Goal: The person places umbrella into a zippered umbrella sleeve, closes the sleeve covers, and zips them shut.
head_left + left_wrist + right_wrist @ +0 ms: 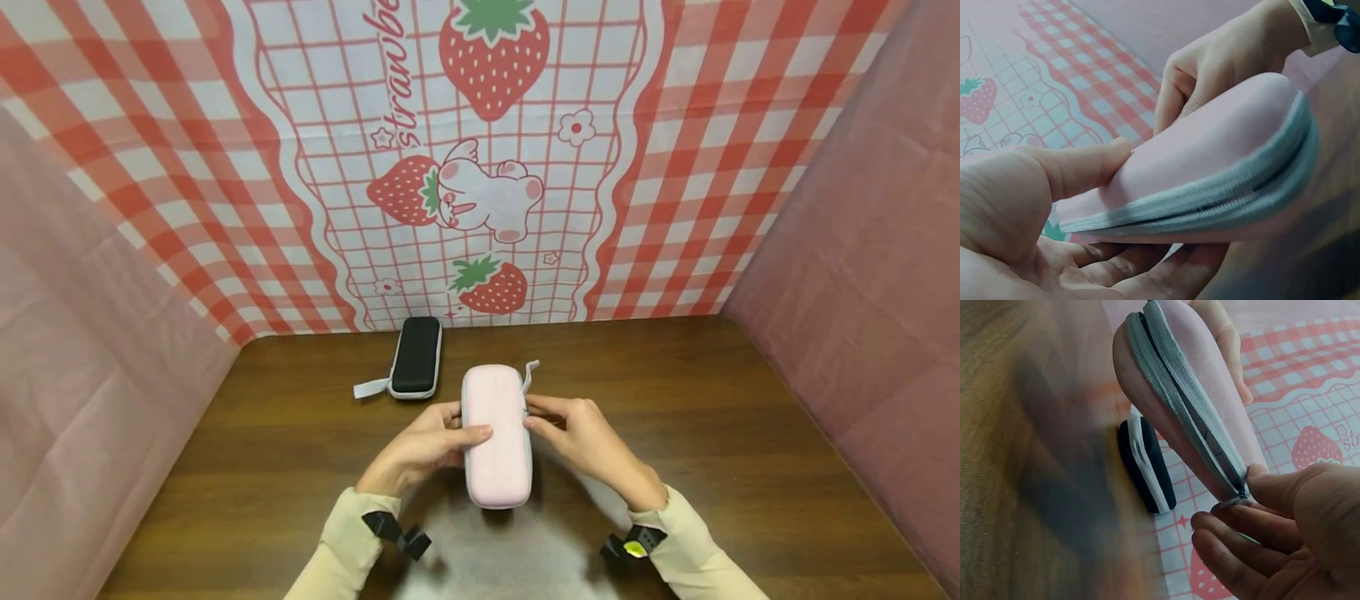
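Observation:
A pink zippered case (497, 450) with grey zipper tape is held up above the table, long side pointing away from me. My left hand (423, 442) grips its left side, thumb on top and fingers underneath. At its right edge my right hand (581, 437) pinches the zipper pull (1235, 501) between thumb and fingers. In the right wrist view the zipper (1191, 412) stands parted along that side, with a narrow dark gap. A grey strap loop (529, 375) sticks out at the upper right of the case.
A black zippered case (417, 354) with a light grey strap (371, 388) lies on the brown wooden table (300, 467), at the back left. Behind it hangs a strawberry-print cloth (480, 192). Pink fabric walls (870, 250) stand at both sides.

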{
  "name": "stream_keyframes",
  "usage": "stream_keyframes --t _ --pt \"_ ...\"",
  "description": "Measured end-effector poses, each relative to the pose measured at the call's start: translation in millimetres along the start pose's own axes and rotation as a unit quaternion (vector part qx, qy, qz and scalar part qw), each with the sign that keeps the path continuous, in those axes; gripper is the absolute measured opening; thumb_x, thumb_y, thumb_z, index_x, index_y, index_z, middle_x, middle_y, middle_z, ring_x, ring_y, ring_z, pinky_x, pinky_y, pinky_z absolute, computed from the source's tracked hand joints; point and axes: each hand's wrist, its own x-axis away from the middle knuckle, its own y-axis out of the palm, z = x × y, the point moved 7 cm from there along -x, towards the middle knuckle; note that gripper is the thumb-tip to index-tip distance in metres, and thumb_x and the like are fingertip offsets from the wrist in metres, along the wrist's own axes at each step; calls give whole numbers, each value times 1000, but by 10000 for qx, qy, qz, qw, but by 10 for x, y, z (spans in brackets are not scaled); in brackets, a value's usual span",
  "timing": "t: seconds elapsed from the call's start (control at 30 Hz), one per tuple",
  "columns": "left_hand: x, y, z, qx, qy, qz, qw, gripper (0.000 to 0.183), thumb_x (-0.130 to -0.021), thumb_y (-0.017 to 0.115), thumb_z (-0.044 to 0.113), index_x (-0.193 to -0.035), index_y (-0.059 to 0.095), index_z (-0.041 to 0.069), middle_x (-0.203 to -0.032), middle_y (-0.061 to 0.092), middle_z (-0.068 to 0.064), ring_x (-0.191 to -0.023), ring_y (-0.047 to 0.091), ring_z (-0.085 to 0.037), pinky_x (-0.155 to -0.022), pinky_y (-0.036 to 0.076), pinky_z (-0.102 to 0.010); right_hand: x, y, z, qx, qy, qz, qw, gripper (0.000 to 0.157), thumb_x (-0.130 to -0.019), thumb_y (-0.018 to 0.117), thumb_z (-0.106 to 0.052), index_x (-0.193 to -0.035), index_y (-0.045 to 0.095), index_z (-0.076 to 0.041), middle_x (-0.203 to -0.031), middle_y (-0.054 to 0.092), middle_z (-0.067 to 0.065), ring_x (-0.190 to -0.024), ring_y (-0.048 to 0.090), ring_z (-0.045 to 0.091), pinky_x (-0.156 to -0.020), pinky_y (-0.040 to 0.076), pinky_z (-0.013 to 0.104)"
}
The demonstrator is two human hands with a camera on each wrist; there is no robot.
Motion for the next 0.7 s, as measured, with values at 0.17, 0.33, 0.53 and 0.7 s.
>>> stream_keyframes --t 0.17,0.33,0.53,0.7 --pt "-4 31 84 28 86 -45 9999 53 -98 67 10 -140 44 -12 -110 72 -9 -98 72 -22 -87 61 -47 -43 -80 -46 -37 -110 181 9998 30 -90 78 -7 -117 75 5 -108 78 17 -85 74 13 -69 60 25" --pt "-7 43 155 25 191 -12 9998 52 -98 66 10 -140 45 -12 -111 73 -10 -97 73 -22 -87 61 -47 -100 -131 -53 -158 -23 225 9996 27 -89 78 -4 -114 76 6 -102 78 18 -76 73 12 -63 59 23" --pt "-9 31 183 -81 163 180 9997 52 -97 66 11 -139 46 -12 -110 72 -9 -94 73 -20 -82 61 -40 -155 -144 -110 175 -126 88 9997 25 -90 76 0 -115 76 3 -103 79 15 -79 70 10 -66 58 24" --pt "-8 32 192 -188 171 275 9993 51 -96 65 13 -137 47 -12 -108 71 -10 -92 72 -20 -80 61 -37 -169 -128 -223 787 -640 303 9944 24 -87 75 6 -110 77 4 -92 78 12 -72 68 12 -63 58 26"
